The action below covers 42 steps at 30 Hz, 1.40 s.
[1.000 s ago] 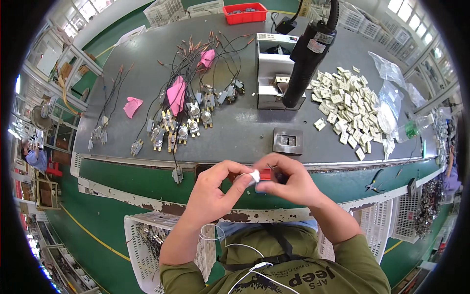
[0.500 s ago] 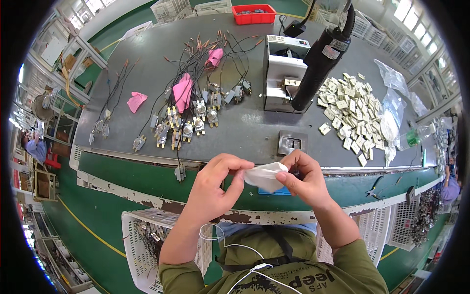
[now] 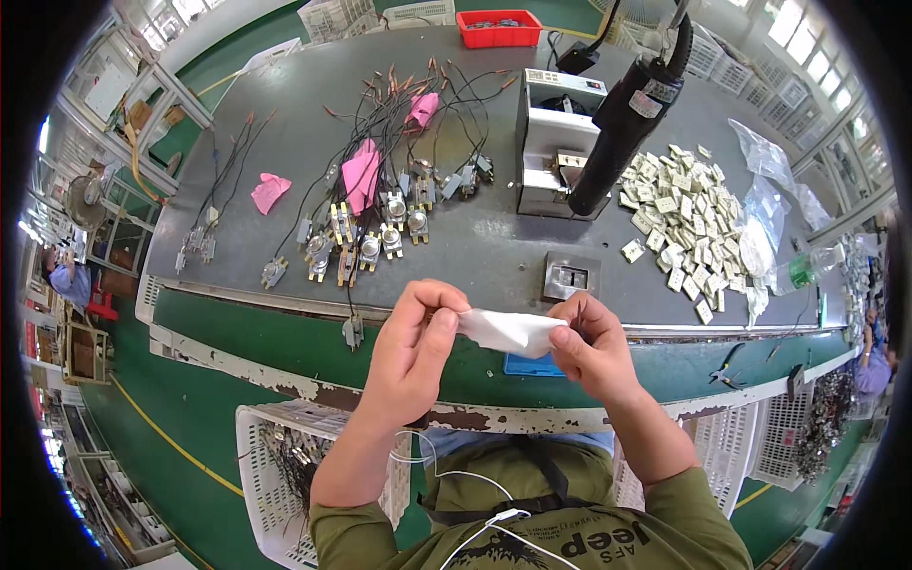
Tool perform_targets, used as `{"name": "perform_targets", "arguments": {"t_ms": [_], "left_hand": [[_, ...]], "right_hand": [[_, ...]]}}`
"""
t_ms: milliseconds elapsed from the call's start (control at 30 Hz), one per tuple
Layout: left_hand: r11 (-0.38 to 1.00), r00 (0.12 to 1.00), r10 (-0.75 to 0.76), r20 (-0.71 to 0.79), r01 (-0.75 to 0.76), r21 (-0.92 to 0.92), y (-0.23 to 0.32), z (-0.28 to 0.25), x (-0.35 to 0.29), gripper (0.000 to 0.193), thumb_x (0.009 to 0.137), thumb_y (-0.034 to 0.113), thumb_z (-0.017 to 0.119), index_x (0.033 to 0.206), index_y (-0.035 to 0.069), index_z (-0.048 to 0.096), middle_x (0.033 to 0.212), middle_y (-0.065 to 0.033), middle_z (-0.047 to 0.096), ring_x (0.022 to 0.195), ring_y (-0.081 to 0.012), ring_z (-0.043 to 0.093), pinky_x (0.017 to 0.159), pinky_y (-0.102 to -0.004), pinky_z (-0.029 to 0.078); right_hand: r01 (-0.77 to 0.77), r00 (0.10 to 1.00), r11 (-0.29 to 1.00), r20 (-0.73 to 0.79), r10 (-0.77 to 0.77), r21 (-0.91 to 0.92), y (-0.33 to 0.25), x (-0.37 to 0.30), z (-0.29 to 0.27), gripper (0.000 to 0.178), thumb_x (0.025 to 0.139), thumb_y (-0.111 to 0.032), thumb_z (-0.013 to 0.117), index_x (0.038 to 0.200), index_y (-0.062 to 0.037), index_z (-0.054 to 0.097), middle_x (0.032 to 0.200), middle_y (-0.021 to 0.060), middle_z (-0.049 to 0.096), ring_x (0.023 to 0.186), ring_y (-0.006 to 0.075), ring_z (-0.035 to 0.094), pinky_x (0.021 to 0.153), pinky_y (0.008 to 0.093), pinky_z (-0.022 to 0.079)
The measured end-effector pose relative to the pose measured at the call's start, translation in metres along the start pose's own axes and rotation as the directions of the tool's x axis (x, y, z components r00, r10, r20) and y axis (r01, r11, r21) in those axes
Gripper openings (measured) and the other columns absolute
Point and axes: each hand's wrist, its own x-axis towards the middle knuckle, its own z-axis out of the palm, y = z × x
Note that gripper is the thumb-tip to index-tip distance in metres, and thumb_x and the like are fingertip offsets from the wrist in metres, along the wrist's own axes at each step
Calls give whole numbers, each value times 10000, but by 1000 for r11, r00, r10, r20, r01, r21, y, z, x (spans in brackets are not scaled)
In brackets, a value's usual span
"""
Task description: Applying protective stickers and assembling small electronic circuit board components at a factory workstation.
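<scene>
- White sheet (image 3: 513,330): held up in front of the surface's near edge, stretched between both hands, slightly creased.
- Left hand (image 3: 410,347): thumb and fingers pinching the sheet's left end.
- Right hand (image 3: 598,347): pinching the sheet's right end. Small dark item (image 3: 581,309) at its fingers, too small to identify.
- Blue item (image 3: 534,365): just below the sheet, partly covered by it, on the green ledge (image 3: 655,369).
- Metal block (image 3: 573,277): on the surface (image 3: 456,271), just beyond the right hand, slot in its top.
- Machine (image 3: 553,201): past the block, open-fronted. Black cylinder (image 3: 617,142) slants in front of it, cable at its upper end.
- Cream tiles (image 3: 689,218): loose heap right of the machine. Clear bag (image 3: 760,152) and bottle (image 3: 812,266) beyond, to the right.
- Wired parts (image 3: 369,249): clustered left of the machine, dark leads fanning away; one part hangs over the near edge. Pink scraps (image 3: 361,178): two among the leads, one apart, left.
- Pliers (image 3: 729,367): right end of the ledge.
- Red bin (image 3: 499,30): far edge, small parts inside.
</scene>
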Motion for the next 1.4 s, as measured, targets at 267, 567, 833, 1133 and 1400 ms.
{"name": "perform_targets", "arguments": {"t_ms": [267,567,833,1133,1400], "left_hand": [[849,972,157,172,-222,479,21,-3,10,91,862,34,558,943,22,596,823,-82,568,667,-155,550,581,-262,431],[795,949,-8,316,-185,578,29,-5,16,116,816,7,608,930,17,628,807,-70,601,652,-131,578,577,-236,448],[791,975,-93,202,-51,609,37,-10,15,147,808,24,616,954,9,619,818,-77,594,670,-136,567,596,-255,440],[719,926,63,372,-300,626,22,-19,21,90,840,80,569,865,-6,580,820,-78,547,748,-207,528,685,-304,422],[862,976,109,191,-188,471,18,-8,20,152,890,133,552,833,-8,558,744,-93,556,691,-199,536,646,-287,427]], "right_hand": [[-228,971,956,37,238,-188,5,3,-4,180,867,-166,628,891,-37,504,834,24,542,493,24,414,418,185,299],[173,984,828,135,-118,-533,-16,12,38,530,673,-290,808,1070,-42,559,868,12,576,644,62,479,540,218,404],[129,989,897,124,-83,-422,-9,18,29,113,862,-101,605,917,-4,624,703,-46,560,597,-5,419,516,173,336],[117,992,913,98,-86,-391,-16,17,19,160,884,-137,578,908,13,631,689,-21,576,607,12,457,532,184,374],[77,996,954,59,-63,-291,-29,12,16,225,900,-218,593,868,5,608,676,-21,544,600,21,454,515,190,367]]}}
